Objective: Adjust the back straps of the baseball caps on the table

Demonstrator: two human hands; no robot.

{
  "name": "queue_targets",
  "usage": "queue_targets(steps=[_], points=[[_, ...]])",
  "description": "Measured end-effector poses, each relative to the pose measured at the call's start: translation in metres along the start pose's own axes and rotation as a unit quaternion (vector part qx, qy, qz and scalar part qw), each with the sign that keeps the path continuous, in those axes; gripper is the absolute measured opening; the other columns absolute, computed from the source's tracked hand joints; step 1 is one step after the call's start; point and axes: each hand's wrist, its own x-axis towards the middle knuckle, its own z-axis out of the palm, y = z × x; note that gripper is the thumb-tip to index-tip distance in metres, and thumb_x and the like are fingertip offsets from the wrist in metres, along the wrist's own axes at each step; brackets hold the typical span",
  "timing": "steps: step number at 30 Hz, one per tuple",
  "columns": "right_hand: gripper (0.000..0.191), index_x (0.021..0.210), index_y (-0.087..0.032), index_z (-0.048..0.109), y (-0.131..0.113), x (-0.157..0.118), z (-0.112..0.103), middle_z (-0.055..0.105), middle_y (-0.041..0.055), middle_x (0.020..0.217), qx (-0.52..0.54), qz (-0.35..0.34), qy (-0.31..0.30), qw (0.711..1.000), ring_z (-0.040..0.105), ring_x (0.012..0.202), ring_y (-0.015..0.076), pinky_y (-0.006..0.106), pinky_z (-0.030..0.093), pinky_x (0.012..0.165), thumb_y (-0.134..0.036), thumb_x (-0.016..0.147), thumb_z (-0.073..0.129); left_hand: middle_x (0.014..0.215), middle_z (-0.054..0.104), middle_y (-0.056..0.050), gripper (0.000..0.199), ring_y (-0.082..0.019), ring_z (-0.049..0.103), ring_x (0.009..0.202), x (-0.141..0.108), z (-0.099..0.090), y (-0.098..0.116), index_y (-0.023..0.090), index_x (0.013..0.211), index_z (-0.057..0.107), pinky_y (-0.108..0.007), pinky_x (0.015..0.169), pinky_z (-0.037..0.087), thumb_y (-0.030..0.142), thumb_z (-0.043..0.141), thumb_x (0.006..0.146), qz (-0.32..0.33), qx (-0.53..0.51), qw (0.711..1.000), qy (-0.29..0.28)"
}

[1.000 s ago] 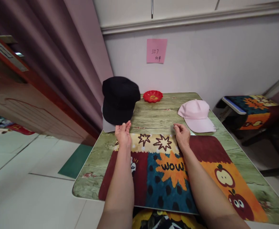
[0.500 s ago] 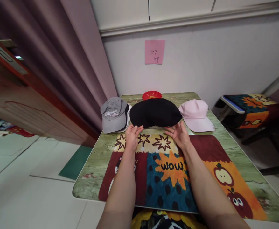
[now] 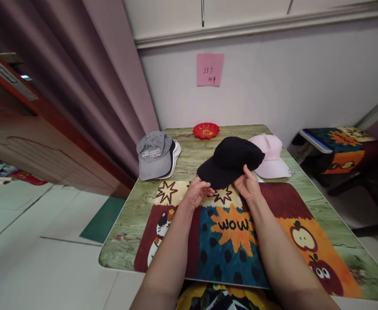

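Note:
A black baseball cap [image 3: 234,156] is held up above the table between my two hands, its brim pointing to the lower left. My left hand [image 3: 199,193] pinches the edge of the brim. On the other side, my right hand [image 3: 248,184] grips the cap's lower rim, thumb on the outside. Behind it to the right, a pale pink cap [image 3: 269,157] lies on the table, partly covered by the black one. At the left, a grey cap [image 3: 155,156] with white lettering sits on top of dark and white caps, whose edges show.
A red scalloped dish [image 3: 206,131] stands at the table's back. The green wood-patterned table [image 3: 120,228] carries a colourful printed mat [image 3: 230,267]. A pink note [image 3: 210,70] is on the wall. A wooden door [image 3: 46,142] and a curtain [image 3: 111,64] stand to the left.
The black cap has turned from wide side-on to brim pointing lower left, and shifted right. My left hand has moved right with the brim. The red dish shows fully now.

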Motion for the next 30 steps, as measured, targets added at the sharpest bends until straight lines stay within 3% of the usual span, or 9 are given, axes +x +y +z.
queue_targets(steps=[3, 7, 13, 18, 21, 24, 27, 30], points=[[0.028, 0.115, -0.023, 0.072, -0.002, 0.0, -0.001, 0.076, 0.0028, 0.124, 0.007, -0.003, 0.019, 1.0, 0.063, 0.13, 0.0204, 0.041, 0.045, 0.119, -0.037, 0.092, 0.067, 0.069, 0.071, -0.001, 0.033, -0.017, 0.073, 0.06, -0.002, -0.002, 0.0, 0.017, 0.086, 0.056, -0.021, 0.052, 0.054, 0.015, 0.079, 0.061, -0.012, 0.032, 0.999, -0.024], [0.031, 0.115, -0.024, 0.073, -0.002, 0.001, -0.001, 0.077, 0.0038, 0.122, -0.025, 0.012, 0.012, 1.0, 0.065, 0.127, 0.0247, 0.049, 0.049, 0.114, -0.043, 0.091, 0.067, 0.06, 0.066, 0.001, 0.032, -0.01, 0.062, 0.048, 0.0, -0.005, 0.0, 0.015, 0.084, 0.061, -0.017, 0.044, 0.044, 0.016, 0.082, 0.06, 0.018, 0.049, 0.998, -0.021], [0.041, 0.116, -0.027, 0.07, 0.001, 0.003, -0.001, 0.076, 0.0051, 0.121, -0.061, 0.02, -0.012, 0.998, 0.067, 0.123, 0.0265, 0.049, 0.057, 0.104, -0.054, 0.086, 0.07, 0.068, 0.071, -0.003, 0.037, -0.013, 0.068, 0.056, 0.003, -0.004, -0.003, 0.015, 0.091, 0.064, -0.022, 0.058, 0.057, 0.021, 0.087, 0.063, 0.054, 0.059, 0.997, -0.007], [0.041, 0.107, -0.031, 0.071, -0.007, 0.001, -0.002, 0.078, 0.0024, 0.108, 0.004, 0.006, -0.001, 1.0, 0.071, 0.11, 0.0282, 0.054, 0.055, 0.102, -0.064, 0.082, 0.066, 0.085, 0.074, -0.003, 0.044, -0.014, 0.072, 0.067, 0.009, -0.007, -0.006, 0.015, 0.104, 0.068, -0.027, 0.068, 0.061, 0.024, 0.088, 0.065, 0.114, 0.085, 0.99, 0.021], [0.03, 0.104, -0.032, 0.071, -0.011, -0.002, 0.0, 0.078, 0.0006, 0.109, 0.045, 0.01, -0.022, 0.999, 0.071, 0.107, 0.0298, 0.062, 0.051, 0.104, -0.047, 0.078, 0.072, 0.09, 0.073, -0.002, 0.046, -0.013, 0.072, 0.069, 0.014, -0.011, -0.006, 0.016, 0.107, 0.067, -0.028, 0.073, 0.061, 0.026, 0.087, 0.066, 0.157, 0.075, 0.983, 0.059], [0.035, 0.101, -0.029, 0.071, -0.009, -0.004, 0.001, 0.078, 0.0022, 0.108, 0.044, 0.025, -0.036, 0.998, 0.069, 0.112, 0.0323, 0.067, 0.049, 0.105, -0.026, 0.067, 0.076, 0.081, 0.067, 0.002, 0.039, -0.013, 0.071, 0.072, 0.018, -0.016, -0.005, 0.016, 0.097, 0.066, -0.028, 0.08, 0.06, 0.027, 0.087, 0.067, 0.189, 0.055, 0.976, 0.093], [0.037, 0.1, -0.029, 0.072, -0.003, -0.006, -0.002, 0.078, 0.0036, 0.109, 0.002, 0.033, -0.01, 0.999, 0.068, 0.116, 0.0324, 0.065, 0.053, 0.103, -0.026, 0.065, 0.082, 0.077, 0.064, 0.003, 0.034, -0.013, 0.072, 0.077, 0.02, -0.019, -0.004, 0.016, 0.09, 0.064, -0.029, 0.087, 0.058, 0.029, 0.086, 0.068, 0.208, 0.04, 0.971, 0.112], [0.033, 0.1, -0.032, 0.072, 0.002, -0.006, -0.007, 0.077, 0.003, 0.114, -0.066, 0.005, 0.014, 0.998, 0.066, 0.12, 0.0297, 0.056, 0.055, 0.104, -0.043, 0.071, 0.082, 0.087, 0.07, 0.0, 0.038, -0.013, 0.072, 0.084, 0.022, -0.019, -0.003, 0.018, 0.097, 0.065, -0.03, 0.091, 0.056, 0.027, 0.085, 0.066, 0.227, 0.027, 0.967, 0.112]])
